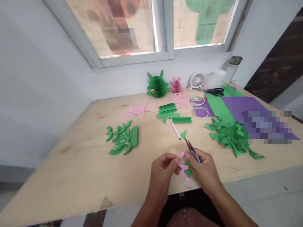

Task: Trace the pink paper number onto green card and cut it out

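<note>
A curved pink paper cutout [182,173] is held over the front of the table, with bits of green paper [188,173] against it. My left hand [163,167] pinches its left side between thumb and fingers. On the other side, my right hand [204,165] is closed around small scissors [192,150], blades pointing up and away. Its thumb and finger also touch the top right of the pink piece. A green paper triangle [183,134] lies just beyond the blade tips, near a white marker [175,129].
Green cut pieces [123,138] lie left, with pink paper strips [137,109] behind. Green scraps [227,134] are heaped right, near purple sheets [243,107], tape rolls [200,112] and black scissors [216,91]. A green paper figure [158,85], small fan [197,80] and bottle [232,71] stand by the wall.
</note>
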A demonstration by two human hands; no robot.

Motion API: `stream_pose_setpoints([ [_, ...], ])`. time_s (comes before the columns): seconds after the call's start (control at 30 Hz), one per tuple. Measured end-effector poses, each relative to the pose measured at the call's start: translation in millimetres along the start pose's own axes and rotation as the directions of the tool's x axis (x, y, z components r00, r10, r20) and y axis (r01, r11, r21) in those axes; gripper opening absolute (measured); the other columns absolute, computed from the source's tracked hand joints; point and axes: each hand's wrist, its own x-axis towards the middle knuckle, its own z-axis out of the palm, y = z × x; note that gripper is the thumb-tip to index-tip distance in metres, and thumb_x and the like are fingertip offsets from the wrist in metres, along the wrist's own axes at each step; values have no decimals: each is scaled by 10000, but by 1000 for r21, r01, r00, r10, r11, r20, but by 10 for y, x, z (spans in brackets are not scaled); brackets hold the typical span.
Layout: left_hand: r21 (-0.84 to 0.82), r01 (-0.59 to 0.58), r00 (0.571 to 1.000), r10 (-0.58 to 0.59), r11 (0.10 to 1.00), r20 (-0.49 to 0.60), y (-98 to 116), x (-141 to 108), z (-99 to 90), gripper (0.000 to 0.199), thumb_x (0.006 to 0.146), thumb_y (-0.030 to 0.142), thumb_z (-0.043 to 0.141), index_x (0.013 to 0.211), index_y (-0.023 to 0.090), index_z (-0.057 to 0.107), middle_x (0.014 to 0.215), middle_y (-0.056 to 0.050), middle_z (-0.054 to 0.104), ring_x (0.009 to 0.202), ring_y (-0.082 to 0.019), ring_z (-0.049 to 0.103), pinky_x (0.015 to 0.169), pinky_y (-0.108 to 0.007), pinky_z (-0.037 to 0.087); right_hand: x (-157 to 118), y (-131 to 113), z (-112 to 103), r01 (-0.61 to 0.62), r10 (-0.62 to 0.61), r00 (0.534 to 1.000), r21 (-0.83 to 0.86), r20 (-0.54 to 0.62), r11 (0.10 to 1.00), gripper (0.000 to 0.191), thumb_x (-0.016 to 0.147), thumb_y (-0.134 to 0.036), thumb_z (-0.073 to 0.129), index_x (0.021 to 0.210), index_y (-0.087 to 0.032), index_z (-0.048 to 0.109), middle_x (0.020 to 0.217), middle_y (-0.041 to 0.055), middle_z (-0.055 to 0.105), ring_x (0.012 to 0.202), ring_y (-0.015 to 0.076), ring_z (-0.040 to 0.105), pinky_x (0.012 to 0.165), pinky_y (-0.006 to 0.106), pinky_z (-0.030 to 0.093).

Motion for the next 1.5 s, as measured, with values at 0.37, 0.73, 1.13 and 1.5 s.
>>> stream_pose_setpoints([
  [0.37, 31, 0, 999, 2, 1000, -44, 30, -78, 0, 119, 694, 244, 717, 702, 132, 677, 579, -6, 645, 541, -94, 536, 508, -185, 432, -31, -15, 38, -41, 46, 998, 102, -46, 994, 278, 718, -417, 720, 684, -151, 648, 539, -40, 506, 469, 66, 415, 404, 164, 391],
  [0.73, 22, -19, 997, 20, 1000, -76, 36, -43, 42, 134, 702, 262, 705, 686, 134, 669, 545, 21, 603, 485, -68, 491, 500, -173, 411, -61, -7, 57, -22, 23, 999, 44, -26, 999, 282, 726, -424, 700, 658, -155, 657, 541, -37, 480, 493, 78, 378, 414, 176, 365],
  [1.13, 13, 20, 999, -19, 1000, -46, -10, -57, 16, 165, 724, 278, 692, 662, 131, 651, 527, 20, 592, 498, -73, 487, 527, -182, 396, -91, -26, 27, 20, -20, 1000, -25, 12, 999, 239, 754, -390, 679, 693, -159, 663, 582, -37, 486, 555, 90, 387, 503, 205, 345],
  [1.5, 33, 17, 997, -14, 999, -71, 75, -40, 41, 145, 660, 265, 726, 672, 139, 654, 592, -2, 633, 557, -99, 525, 540, -198, 426, -140, -95, 60, 29, -26, 999, -79, 40, 996, 265, 755, -403, 656, 676, -151, 674, 556, -16, 541, 490, 89, 446, 430, 191, 420],
])
